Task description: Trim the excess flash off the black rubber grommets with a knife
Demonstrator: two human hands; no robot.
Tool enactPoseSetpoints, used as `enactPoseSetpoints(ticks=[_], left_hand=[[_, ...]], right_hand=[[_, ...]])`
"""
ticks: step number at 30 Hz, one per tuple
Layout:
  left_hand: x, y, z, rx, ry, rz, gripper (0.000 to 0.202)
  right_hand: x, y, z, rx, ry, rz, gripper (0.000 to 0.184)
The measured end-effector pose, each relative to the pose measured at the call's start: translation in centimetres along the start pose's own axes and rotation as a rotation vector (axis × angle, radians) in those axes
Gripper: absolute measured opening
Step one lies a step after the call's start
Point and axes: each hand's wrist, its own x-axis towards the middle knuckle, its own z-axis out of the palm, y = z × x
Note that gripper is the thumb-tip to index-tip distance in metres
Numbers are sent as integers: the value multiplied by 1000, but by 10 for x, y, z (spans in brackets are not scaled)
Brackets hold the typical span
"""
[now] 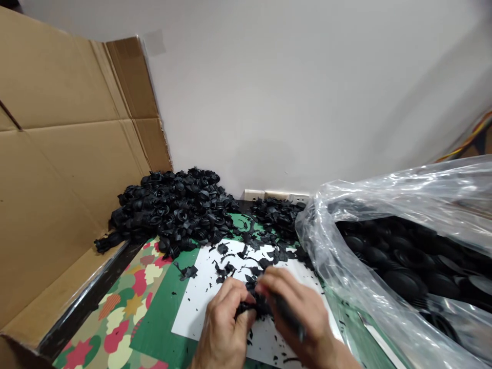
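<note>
My left hand [225,320] is closed around a small black ribbed rubber part [249,307] over a white sheet [200,302]. My right hand [295,315] is closed on a dark tool handle [290,318] whose tip meets the same part. Both hands are slightly blurred. Black rubber scraps [246,259] lie scattered on the sheet in front of my fingers. A large heap of black ribbed parts [172,215] sits further back on the left.
A clear plastic bag [384,241] holding black round parts fills the right side. An open cardboard box [57,179] stands at the left. The table has a green patterned cover [126,302]. A wall socket strip [274,196] runs along the white wall behind.
</note>
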Motion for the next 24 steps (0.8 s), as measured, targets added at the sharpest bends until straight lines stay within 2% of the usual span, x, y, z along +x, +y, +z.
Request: enactPoseSetpoints(ticks=[2, 4, 6, 8, 10, 13, 18, 24], left_hand=[[-2, -1, 0, -31, 21, -8, 12], [-2, -1, 0, -55, 51, -51, 13], [-1, -2, -1, -67, 67, -81, 12], [1, -3, -2, -75, 86, -80, 11], [2, -4, -3, -83, 102, -77, 10], [2, -6, -3, -96, 114, -89, 11], [2, -8, -1, -109, 127, -100, 9], [2, -10, -1, -130, 137, -122, 9]], right_hand=[[5, 9, -6, 0, 157, 138, 10], [9, 16, -10, 115, 229, 384, 10], [10, 17, -10, 321, 212, 609, 24], [10, 13, -8, 555, 173, 735, 32], [10, 9, -6, 749, 147, 781, 35], [8, 5, -3, 882, 94, 819, 37], [6, 9, -1, 908, 8, 846, 40], [4, 7, 1, 865, 16, 831, 37]])
